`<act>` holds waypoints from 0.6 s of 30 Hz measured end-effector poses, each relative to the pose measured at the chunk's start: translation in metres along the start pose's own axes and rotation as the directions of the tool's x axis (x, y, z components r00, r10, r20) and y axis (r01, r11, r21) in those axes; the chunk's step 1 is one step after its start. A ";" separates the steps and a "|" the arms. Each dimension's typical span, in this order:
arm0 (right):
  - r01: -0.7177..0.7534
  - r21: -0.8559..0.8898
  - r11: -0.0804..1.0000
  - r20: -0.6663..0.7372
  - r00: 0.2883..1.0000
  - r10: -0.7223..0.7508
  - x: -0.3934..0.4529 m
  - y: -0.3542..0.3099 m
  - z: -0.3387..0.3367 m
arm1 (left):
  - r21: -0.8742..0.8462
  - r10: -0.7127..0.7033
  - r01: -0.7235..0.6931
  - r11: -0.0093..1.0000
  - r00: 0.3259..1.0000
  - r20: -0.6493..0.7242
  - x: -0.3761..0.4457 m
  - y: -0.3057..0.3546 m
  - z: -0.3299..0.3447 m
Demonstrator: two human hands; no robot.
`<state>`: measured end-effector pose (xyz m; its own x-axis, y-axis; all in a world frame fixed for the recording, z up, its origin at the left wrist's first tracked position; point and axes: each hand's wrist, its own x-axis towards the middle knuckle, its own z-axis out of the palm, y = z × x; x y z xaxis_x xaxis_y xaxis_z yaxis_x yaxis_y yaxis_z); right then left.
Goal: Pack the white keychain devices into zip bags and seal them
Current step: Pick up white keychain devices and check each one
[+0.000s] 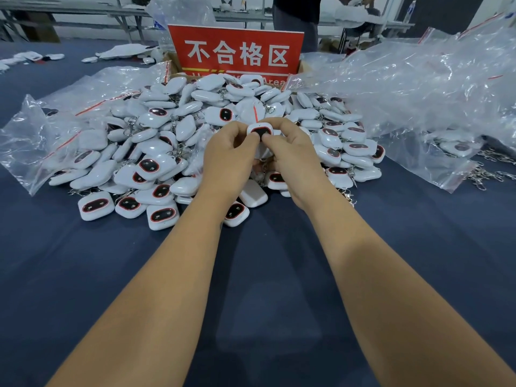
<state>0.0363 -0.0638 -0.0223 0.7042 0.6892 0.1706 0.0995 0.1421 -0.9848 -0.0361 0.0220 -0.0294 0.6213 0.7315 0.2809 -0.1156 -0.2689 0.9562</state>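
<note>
At twelve o'clock, left hand (229, 152) and right hand (290, 152) pinch one bagged white rounded-square plastic keychain device (260, 129); the red zip strip should be pressed evenly.

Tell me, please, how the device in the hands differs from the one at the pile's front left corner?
The held device is up above the pile, pinched by the left hand and right hand; the corner device lies flat on the blue table, untouched. The held one seems to be inside a clear bag; the corner one is bare. Both are white with a dark, red-rimmed window.
</note>
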 end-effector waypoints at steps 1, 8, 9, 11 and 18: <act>0.000 -0.002 1.000 -0.002 1.000 0.000 0.000 0.000 0.000 | 0.014 0.001 -0.001 1.000 1.000 -0.011 0.000 0.000 0.000; 0.051 -0.052 0.997 0.001 0.999 -0.051 -0.002 -0.001 0.000 | -0.076 -0.014 0.014 0.997 1.000 -0.006 -0.001 0.002 0.000; 0.073 -0.094 0.993 -0.021 0.997 -0.076 -0.003 -0.001 0.001 | -0.129 -0.034 0.031 0.991 0.999 -0.019 -0.001 0.002 -0.001; 0.116 -0.153 0.981 -0.088 0.988 -0.130 -0.003 0.001 0.002 | -0.121 -0.023 0.016 0.993 0.998 -0.060 0.001 0.001 -0.001; 0.154 0.005 0.988 -0.237 0.960 -0.149 0.000 -0.005 -0.004 | 0.118 0.159 -0.144 0.982 0.979 -0.129 0.000 -0.003 0.000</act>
<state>0.0382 -0.0674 -0.0179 0.8278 0.4723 0.3029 0.2035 0.2503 -0.9465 -0.0360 0.0233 -0.0323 0.4894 0.7541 0.4380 -0.1116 -0.4439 0.8891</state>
